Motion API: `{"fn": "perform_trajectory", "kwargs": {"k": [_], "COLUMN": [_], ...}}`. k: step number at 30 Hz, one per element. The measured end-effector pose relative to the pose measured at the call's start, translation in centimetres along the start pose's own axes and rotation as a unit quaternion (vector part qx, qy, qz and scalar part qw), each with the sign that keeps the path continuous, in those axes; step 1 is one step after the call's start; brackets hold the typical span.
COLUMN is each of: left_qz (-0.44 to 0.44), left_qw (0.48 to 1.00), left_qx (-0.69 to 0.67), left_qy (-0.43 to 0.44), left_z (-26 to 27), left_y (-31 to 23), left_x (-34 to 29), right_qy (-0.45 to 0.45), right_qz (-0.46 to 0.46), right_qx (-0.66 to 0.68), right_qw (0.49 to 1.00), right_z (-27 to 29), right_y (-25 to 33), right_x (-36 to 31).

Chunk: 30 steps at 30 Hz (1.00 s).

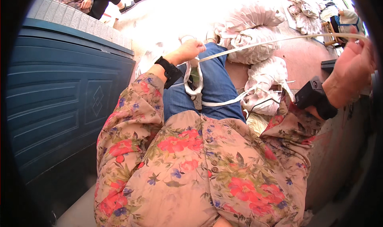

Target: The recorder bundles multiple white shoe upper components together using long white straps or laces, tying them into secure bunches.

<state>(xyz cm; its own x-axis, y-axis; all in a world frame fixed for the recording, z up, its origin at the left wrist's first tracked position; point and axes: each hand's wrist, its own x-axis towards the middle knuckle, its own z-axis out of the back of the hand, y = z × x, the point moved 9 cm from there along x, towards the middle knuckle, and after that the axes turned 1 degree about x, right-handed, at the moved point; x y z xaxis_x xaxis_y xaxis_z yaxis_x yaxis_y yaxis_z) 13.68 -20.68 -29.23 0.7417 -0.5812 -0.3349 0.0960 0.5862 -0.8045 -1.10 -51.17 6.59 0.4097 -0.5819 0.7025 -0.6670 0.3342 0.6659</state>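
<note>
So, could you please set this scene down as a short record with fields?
Left hand: beside the white band's lower stretch; grip unclear
Right hand: raised, holding the band's other stretch
Lap: blue jeans, white looped strip
Right of legs: gathered white bundles
Left side: dark blue panelling
Upper left: another person

right hand (351, 73) blurred near the rim, seated person (81, 3) cut off above
</note>
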Motion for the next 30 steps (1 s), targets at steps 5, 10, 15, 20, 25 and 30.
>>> {"fn": "perform_trajectory", "kwargs": {"k": [5, 10, 15, 20, 25, 30], "left_qz": [-0.037, -0.050, -0.080, -0.027, 0.064, -0.020], "left_qw": [0.980, 0.973, 0.935, 0.975, 0.975, 0.954], "left_qx": [0.051, 0.143, 0.257, 0.054, -0.135, 0.201], "left_qy": [-0.189, -0.174, -0.230, -0.213, -0.163, -0.223], "left_z": [5.5, 4.1, 3.5, 5.4, 5.2, 5.5], "left_y": [-1.0, 2.5, 2.1, 2.9, 3.3, 0.8], "left_x": [-4.1, -6.9, -7.2, -8.5, -8.9, -10.2], "right_qy": [0.190, 0.272, 0.421, 0.502, 0.602, 0.657], "right_qz": [-0.260, -0.598, -0.559, -0.396, -0.286, -0.213], "right_qx": [0.177, 0.107, 0.007, -0.160, -0.269, -0.297], "right_qw": [0.930, 0.747, 0.714, 0.752, 0.695, 0.659], "right_z": [-5.4, -10.5, -14.2, -16.3, -18.7, -19.8], "right_y": [-7.2, -15.6, -20.2, -19.5, -19.7, -21.1], "right_x": [-7.7, -26.3, -39.0, -38.2, -38.0, -38.0]}}
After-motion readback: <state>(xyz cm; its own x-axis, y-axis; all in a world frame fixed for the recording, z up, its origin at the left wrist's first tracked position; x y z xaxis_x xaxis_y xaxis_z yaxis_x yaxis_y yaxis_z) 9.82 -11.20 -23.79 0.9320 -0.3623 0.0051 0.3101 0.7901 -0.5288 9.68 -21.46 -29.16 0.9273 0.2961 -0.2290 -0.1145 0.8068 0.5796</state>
